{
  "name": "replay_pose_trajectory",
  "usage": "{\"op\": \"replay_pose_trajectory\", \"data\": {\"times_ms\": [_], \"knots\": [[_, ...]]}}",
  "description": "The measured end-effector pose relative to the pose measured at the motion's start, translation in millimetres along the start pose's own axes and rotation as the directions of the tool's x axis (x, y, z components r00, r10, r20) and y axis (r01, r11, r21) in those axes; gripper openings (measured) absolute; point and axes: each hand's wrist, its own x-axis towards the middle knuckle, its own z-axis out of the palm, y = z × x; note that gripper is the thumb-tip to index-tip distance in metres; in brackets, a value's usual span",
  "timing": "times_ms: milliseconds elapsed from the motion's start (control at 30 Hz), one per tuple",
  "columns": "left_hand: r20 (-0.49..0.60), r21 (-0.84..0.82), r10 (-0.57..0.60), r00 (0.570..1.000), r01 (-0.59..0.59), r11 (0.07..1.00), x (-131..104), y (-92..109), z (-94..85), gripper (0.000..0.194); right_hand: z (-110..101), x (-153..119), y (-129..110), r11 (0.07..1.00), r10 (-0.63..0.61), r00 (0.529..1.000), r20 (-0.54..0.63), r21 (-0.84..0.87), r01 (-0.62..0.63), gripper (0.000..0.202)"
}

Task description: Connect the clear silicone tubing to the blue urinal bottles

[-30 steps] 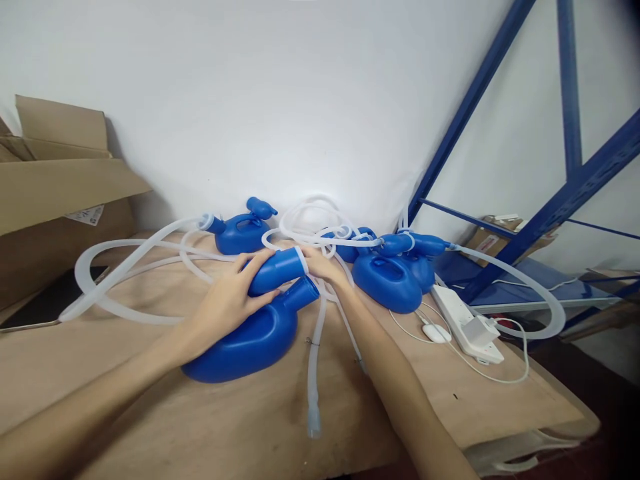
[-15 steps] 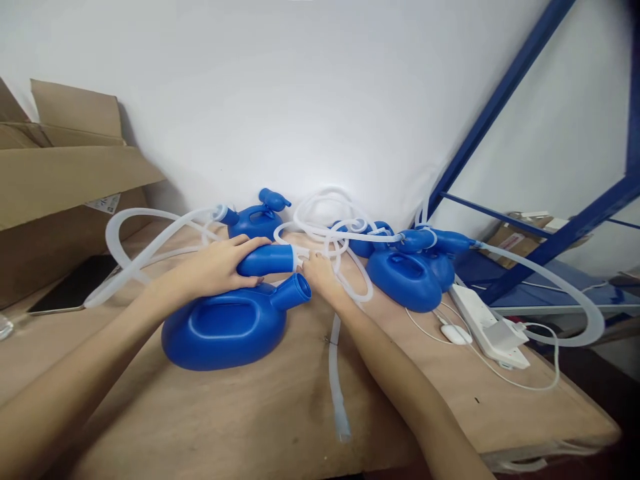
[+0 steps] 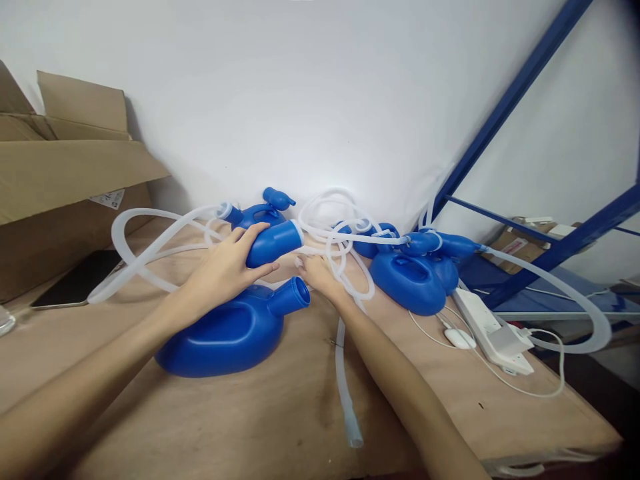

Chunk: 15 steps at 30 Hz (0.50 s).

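My left hand [image 3: 225, 267] is wrapped round a blue cup-shaped tube head [image 3: 274, 243], whose white-rimmed mouth faces right and slightly up. Just beneath it a blue plastic urinal bottle [image 3: 220, 357] lies on its broad side, its open neck pointing right. My right hand [image 3: 320, 275] is closed, fingertips pinched, to the right of the tube head and apart from it. A small whitish piece shows at those fingertips, too small to name. Behind and beside this hand lie loops of clear hose [image 3: 340, 267]; a length of it runs forward under my right forearm to a free end.
Another blue bottle [image 3: 260, 215] stands at the wall. More blue bottles [image 3: 407, 283] with hoses are on the right, beside a white power strip [image 3: 493, 333]. At left are a cardboard box [image 3: 65, 173] and a dark phone [image 3: 77, 280]. A blue metal rack [image 3: 520, 100] borders the right.
The tube head in my left hand has risen and tilted upward. My right hand has come away from its mouth, slightly lower and to the left. The view has shifted slightly.
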Motion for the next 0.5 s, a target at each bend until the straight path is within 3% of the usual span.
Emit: {"op": "replay_pose_trajectory", "data": {"times_ms": [167, 300, 433, 500], "knots": [[0.1, 0.029, -0.026, 0.995, 0.023, 0.999, 3, -11, 10.2, 0.074, -4, 5, 1, 0.96, -0.066, 0.99, -0.122, 0.263, 0.097, 0.032], [0.136, 0.112, -0.111, 0.985, 0.096, 0.989, 1, -11, 10.8, 0.073, -28, -3, 5, 0.877, -0.079, 0.977, -0.196, 0.453, 0.162, 0.028], [0.154, 0.217, -0.204, 0.967, 0.169, 0.961, 0, -6, 7.7, 0.072, -50, -41, -6, 0.744, -0.07, 0.945, -0.319, 0.615, 0.262, 0.016], [0.166, 0.242, -0.236, 0.957, 0.192, 0.951, 0, -3, 6.2, 0.072, -54, -67, -18, 0.706, -0.129, 0.912, -0.389, 0.61, 0.36, 0.017]]}}
